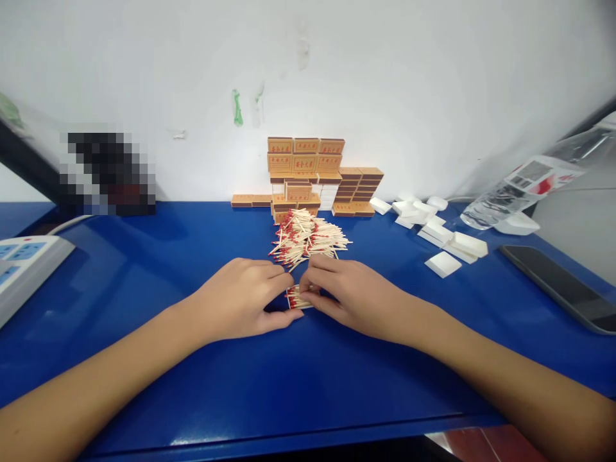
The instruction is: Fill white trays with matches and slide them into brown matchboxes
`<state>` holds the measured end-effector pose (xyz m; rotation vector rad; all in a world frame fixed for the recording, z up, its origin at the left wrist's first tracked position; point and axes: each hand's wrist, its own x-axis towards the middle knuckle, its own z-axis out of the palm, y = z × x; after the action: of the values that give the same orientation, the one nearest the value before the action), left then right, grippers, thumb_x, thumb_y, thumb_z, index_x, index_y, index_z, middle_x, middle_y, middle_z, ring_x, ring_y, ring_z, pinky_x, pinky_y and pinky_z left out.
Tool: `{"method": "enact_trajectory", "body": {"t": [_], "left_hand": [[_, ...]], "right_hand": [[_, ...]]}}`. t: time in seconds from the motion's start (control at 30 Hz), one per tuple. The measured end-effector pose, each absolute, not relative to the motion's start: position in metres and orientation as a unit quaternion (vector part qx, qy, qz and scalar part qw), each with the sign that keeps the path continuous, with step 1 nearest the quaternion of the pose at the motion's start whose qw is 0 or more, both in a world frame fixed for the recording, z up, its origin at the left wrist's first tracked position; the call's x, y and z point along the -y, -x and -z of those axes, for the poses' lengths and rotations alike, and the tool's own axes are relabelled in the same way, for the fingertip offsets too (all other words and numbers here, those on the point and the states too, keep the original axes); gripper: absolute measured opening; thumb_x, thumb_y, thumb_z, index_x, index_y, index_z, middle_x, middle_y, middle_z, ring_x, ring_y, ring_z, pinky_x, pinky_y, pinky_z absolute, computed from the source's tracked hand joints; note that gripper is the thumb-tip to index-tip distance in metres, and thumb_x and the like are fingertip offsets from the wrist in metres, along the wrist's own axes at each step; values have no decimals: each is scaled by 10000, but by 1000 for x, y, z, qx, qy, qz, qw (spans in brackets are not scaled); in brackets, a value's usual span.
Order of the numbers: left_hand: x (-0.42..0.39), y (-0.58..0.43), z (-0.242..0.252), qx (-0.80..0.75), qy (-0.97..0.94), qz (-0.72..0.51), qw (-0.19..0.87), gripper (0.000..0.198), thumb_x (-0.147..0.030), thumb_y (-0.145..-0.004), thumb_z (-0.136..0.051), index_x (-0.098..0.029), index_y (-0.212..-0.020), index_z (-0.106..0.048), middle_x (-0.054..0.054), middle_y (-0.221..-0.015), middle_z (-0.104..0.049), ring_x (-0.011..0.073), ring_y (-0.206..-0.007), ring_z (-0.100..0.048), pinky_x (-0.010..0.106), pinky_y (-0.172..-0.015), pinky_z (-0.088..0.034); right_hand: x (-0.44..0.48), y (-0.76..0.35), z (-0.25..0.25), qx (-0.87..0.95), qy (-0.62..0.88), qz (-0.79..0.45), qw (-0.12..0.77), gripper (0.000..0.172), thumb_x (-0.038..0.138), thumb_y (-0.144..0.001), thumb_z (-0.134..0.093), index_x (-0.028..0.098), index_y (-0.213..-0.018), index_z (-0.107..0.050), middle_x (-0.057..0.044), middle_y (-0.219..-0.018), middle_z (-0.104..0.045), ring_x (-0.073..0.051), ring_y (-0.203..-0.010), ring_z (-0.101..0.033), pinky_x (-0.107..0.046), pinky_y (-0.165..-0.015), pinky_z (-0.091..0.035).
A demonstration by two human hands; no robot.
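Note:
My left hand (243,298) and my right hand (349,292) meet at the middle of the blue table (308,385), fingers curled round a small white matchbox tray (297,298) filled with red-tipped matches. Both hands pinch the tray from either side. Just beyond them lies a loose pile of matches (308,235). Behind the pile, against the white wall, stands a stack of orange-brown matchboxes (312,173).
Several empty white trays (440,231) lie scattered to the right. A plastic water bottle (524,183) lies on its side at the far right, with a dark phone (561,282) near the right edge. A white power strip (24,263) sits at the left edge.

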<state>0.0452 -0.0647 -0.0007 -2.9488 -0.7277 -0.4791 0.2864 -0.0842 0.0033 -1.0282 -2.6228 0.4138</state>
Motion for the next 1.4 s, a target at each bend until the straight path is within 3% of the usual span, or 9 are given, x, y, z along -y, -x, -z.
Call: {"method": "enact_trajectory", "body": {"t": [0.3,0.5,0.67,0.9,1.4], "left_hand": [[66,-46,-1,235,960,150,37,336,-458,-1010,-615,-171,-840,-650,0,-734,-644,171,-655,-633,327,-612,-408],[65,-46,0,230,961,152,36,330,-455,-1018,-607,-168,-862,-652,0,-748,-655,171,-673,-645,322,-628,-419],[65,-46,1,226,963,144,35,339,-455,-1018,-609,-164,-847,-645,6,-761,-661,174,-687,-652,325,-641,-432],[65,-45,1,231,960,153,45,361,-480,-1023,-593,-167,-857,-663,5,-744,-651,173,-669,-638,326,-624,-421],[65,-45,1,229,961,151,38,336,-462,-1018,-606,-168,-865,-659,6,-746,-653,177,-668,-640,327,-629,-414]], "right_hand": [[83,-291,-8,923,354,-84,127,161,223,-1060,-538,146,-973,-650,-73,-1013,-631,-145,-722,-581,-297,-664,-439],[84,-289,-3,923,331,-127,152,157,260,-1063,-563,169,-1071,-691,-57,-1004,-622,-154,-790,-606,-292,-703,-455],[85,-283,2,922,332,-129,151,160,259,-1062,-563,152,-1031,-679,-74,-1018,-640,-166,-833,-630,-295,-730,-477],[85,-291,-10,926,347,-75,127,156,225,-1050,-559,150,-996,-684,-60,-985,-615,-153,-750,-583,-300,-675,-430],[82,-287,-2,922,349,-103,131,178,215,-1070,-514,159,-990,-663,-63,-986,-653,-161,-785,-614,-291,-684,-432]]}}
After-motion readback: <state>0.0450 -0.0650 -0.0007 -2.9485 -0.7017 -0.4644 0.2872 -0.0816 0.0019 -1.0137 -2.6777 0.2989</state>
